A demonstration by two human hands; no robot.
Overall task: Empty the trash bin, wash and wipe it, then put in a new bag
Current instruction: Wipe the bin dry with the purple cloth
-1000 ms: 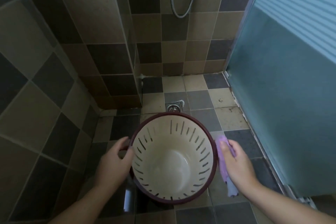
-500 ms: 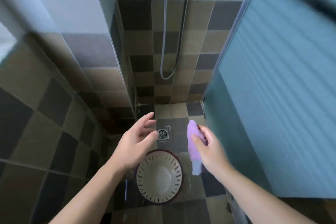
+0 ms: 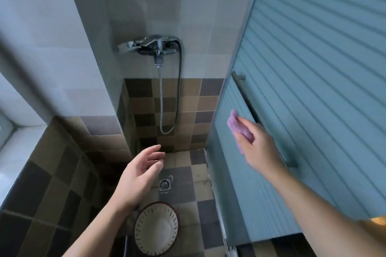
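The trash bin [image 3: 156, 229], cream inside with slits and a dark maroon rim, stands upright and empty on the tiled shower floor at the bottom centre. My left hand [image 3: 140, 175] hovers well above it with relaxed fingers and holds nothing. My right hand [image 3: 257, 146] is raised to the right and grips a crumpled purple cloth [image 3: 238, 126] close to the bar handle [image 3: 250, 108] of the blue glass door.
A chrome shower tap [image 3: 152, 47] with a hanging metal hose [image 3: 167, 98] is on the far wall. A floor drain [image 3: 165, 183] lies just beyond the bin. The frosted blue sliding door [image 3: 313, 89] bounds the right; tiled walls close the left.
Both hands left the bin and rose. My right hand carried the purple cloth up to the door handle. The view lifted, so the bin looks smaller and lower.
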